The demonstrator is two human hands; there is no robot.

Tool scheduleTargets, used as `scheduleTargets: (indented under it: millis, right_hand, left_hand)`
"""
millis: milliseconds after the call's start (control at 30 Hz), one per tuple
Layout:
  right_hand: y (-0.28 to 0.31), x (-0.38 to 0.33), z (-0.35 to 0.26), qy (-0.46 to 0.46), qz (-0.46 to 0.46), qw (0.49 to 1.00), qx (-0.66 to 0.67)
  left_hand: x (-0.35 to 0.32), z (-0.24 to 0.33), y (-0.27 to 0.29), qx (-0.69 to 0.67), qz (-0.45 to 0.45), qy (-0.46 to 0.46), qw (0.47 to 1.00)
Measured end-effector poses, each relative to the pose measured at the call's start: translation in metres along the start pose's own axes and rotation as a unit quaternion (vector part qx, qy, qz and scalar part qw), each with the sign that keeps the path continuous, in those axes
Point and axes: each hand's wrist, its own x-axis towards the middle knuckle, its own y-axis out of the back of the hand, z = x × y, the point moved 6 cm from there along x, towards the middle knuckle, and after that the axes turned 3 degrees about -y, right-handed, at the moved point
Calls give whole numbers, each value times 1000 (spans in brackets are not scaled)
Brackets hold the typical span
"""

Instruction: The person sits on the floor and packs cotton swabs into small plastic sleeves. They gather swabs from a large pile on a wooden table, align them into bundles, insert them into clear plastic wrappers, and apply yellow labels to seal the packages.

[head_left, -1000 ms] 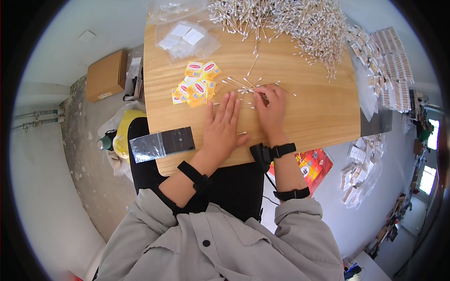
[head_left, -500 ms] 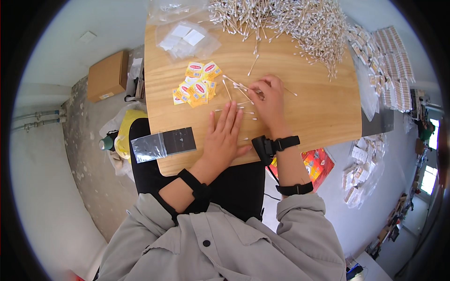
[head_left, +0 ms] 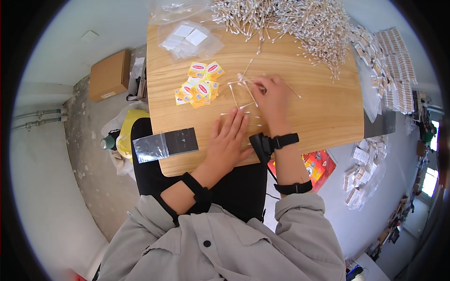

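Note:
My left hand (head_left: 226,145) lies flat near the table's front edge, fingers stretched out and holding nothing. Its fingertips touch or nearly touch a few loose cotton swabs (head_left: 235,96). To the right, my right hand (head_left: 273,100) is bent down with thumb and fingers pinched together on a cotton swab (head_left: 243,82); how many it grips is hidden by the fingers. Other swabs lie crossed just left of the pinch, and one sticks out beyond the hand's right side. Left of the swabs is a small heap of yellow and white printed cards (head_left: 201,87).
A big pile of cotton swabs (head_left: 300,21) covers the far side of the wooden table (head_left: 323,110). A clear bag with white cards (head_left: 190,41) lies far left, a black and clear pouch (head_left: 182,141) near left. Bundled swab packs (head_left: 396,56) sit at right; a cardboard box (head_left: 109,75) stands left.
A swab that lay apart beyond my right hand now touches the crossed group. The swabs between my hands have shifted slightly. My left hand stays flat in place.

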Motion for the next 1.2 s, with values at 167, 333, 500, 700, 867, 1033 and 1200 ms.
scheduleTargets:
  millis: [167,333,500,700,867,1033,1200]
  right_hand:
    - [9,-14,-19,66,-25,995,63]
    - [16,-25,-14,81,-42,995,26]
    - [5,-21,-6,42,-25,999,3]
    - [-4,-26,-44,87,34,996,-4]
    - [-11,-39,-31,113,-17,993,27]
    - [1,-52,-28,124,-55,989,54]
    - [-5,-28,-42,151,-87,983,55]
  left_hand:
    - [0,-3,0,-10,6,-18,1000]
    - [-4,-1,2,-15,-2,-42,999]
    - [-12,1,2,-18,-18,-32,999]
    - [-22,-17,8,15,-17,-17,1000]
    - [-20,-21,8,20,-2,4,1000]
    - [-6,-22,11,12,19,23,999]
    - [0,-21,3,30,33,19,999]
